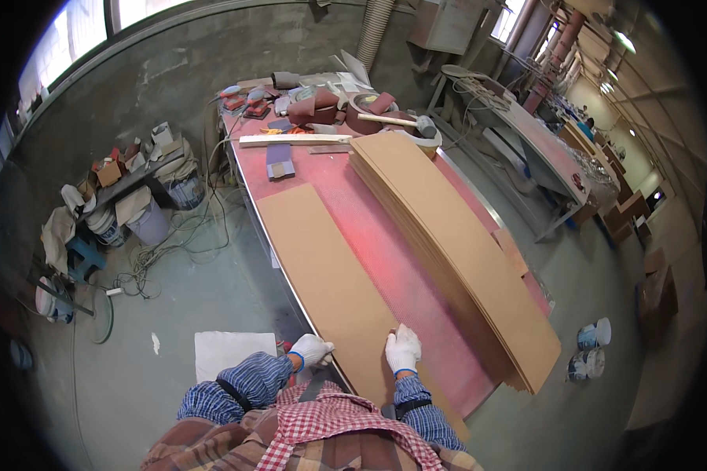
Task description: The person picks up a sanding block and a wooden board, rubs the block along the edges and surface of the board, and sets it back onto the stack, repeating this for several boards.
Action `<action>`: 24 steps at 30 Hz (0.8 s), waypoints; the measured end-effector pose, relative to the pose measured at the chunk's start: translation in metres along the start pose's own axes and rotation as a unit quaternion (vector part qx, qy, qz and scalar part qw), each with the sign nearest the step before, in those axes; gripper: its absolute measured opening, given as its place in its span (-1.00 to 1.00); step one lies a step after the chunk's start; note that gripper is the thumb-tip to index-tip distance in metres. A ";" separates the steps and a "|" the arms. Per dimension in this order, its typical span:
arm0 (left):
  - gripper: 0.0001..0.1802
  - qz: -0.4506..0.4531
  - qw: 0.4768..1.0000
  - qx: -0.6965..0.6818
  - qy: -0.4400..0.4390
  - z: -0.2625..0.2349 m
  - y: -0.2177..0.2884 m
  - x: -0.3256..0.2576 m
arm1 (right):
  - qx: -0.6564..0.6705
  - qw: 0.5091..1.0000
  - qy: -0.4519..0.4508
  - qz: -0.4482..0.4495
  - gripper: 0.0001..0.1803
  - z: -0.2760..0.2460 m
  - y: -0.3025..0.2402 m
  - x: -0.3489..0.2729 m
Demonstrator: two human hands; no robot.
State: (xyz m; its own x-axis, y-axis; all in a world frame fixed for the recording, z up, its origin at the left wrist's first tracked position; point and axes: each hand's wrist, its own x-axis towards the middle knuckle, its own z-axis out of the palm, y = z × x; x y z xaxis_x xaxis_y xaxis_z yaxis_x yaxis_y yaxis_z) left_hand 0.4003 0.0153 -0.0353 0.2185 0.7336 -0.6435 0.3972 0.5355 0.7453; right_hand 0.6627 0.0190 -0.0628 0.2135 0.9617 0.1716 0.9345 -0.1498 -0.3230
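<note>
A: Where is the board (322, 259)?
B: On the bench (369, 235), between left hand (313, 351) and right hand (403, 350); each grips one edge.
A: Progress?
B: One board is in work; the stack (459, 243) right of the right hand appears outstanding. Finished count: cannot tell.

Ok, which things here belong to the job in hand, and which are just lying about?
Apparently in the job:
brown board, left hand and right hand at its edges
stack of similar boards
red table

Apparently lying about:
mallet
purple block
buckets
blue stool
</note>
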 end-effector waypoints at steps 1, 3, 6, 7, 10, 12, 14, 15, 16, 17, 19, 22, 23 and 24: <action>-0.63 0.000 1.000 0.007 -0.001 -0.002 0.010 -0.009 | 0.005 1.000 -0.002 0.006 -0.71 -0.003 -0.004 -0.002; -0.66 -0.010 1.000 -0.006 -0.006 -0.009 0.002 -0.011 | -0.016 0.995 -0.094 -0.021 -0.63 -0.016 -0.023 -0.005; -0.70 -0.045 0.993 -0.104 -0.020 -0.011 -0.011 0.001 | -0.111 0.989 -0.052 -0.086 -0.63 -0.009 -0.022 -0.009; -0.70 -0.044 0.994 -0.099 -0.022 -0.010 -0.015 0.002 | -0.110 0.989 -0.049 -0.082 -0.63 -0.005 -0.018 -0.012; -0.70 -0.046 0.985 -0.153 -0.057 -0.008 -0.016 -0.004 | -0.086 0.989 0.036 -0.111 -0.65 -0.008 -0.008 -0.019; -0.74 -0.028 0.980 -0.192 -0.030 0.001 0.005 -0.025 | 0.167 0.980 -0.096 0.052 -0.61 -0.056 -0.013 -0.020; -0.73 0.006 0.985 -0.161 -0.065 -0.001 -0.004 -0.010 | 0.209 0.971 -0.061 0.096 -0.62 -0.065 -0.007 -0.033; -0.74 0.021 0.985 -0.159 -0.064 0.003 0.007 -0.016 | 0.245 0.960 -0.036 0.134 -0.63 -0.069 0.003 -0.040; -0.75 0.034 0.985 -0.154 -0.064 0.006 0.025 -0.028 | 0.250 0.955 -0.015 0.161 -0.63 -0.077 0.009 -0.048; -0.78 0.094 0.961 -0.245 -0.088 0.009 0.012 -0.017 | 0.297 0.937 -0.015 0.182 -0.65 -0.089 0.008 -0.058; -0.78 0.111 0.949 -0.282 -0.089 0.020 0.025 -0.022 | 0.348 0.910 0.020 0.224 -0.73 -0.109 0.019 -0.080; -0.79 0.132 0.936 -0.298 -0.136 0.017 0.045 -0.028 | 0.417 0.865 0.119 0.251 -0.78 -0.157 0.038 -0.117; -0.80 0.152 0.931 -0.303 -0.132 0.018 0.051 -0.029 | 0.483 0.828 0.132 0.252 -0.87 -0.183 0.038 -0.127; -0.81 0.171 0.926 -0.309 -0.133 0.023 0.057 -0.030 | 0.483 0.820 0.148 0.271 -0.87 -0.196 0.045 -0.142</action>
State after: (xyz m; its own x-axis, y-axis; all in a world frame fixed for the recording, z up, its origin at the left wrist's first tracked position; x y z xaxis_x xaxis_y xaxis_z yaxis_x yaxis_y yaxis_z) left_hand 0.4371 0.0147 0.0224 0.4817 0.8199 -0.3094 -0.3042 0.4876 0.8183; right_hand 0.7298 -0.1691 0.0805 0.7159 0.6950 -0.0674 0.0501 -0.1475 -0.9878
